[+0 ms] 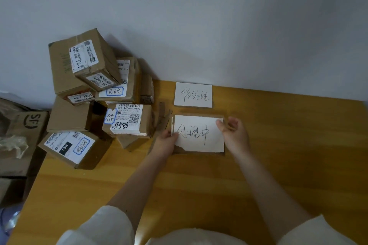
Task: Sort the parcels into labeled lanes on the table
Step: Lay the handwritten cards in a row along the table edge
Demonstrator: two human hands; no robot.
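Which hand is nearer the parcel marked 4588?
Left. The left hand grips the near lane card's left edge, just right of the 4588 parcel. The right hand holds the card's far right side, farther away.

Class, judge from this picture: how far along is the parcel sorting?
Barely begun. Done: one handwritten lane card lies by the wall. In hand: left hand and right hand hold a second card. Left: every parcel in the pile remains unsorted.
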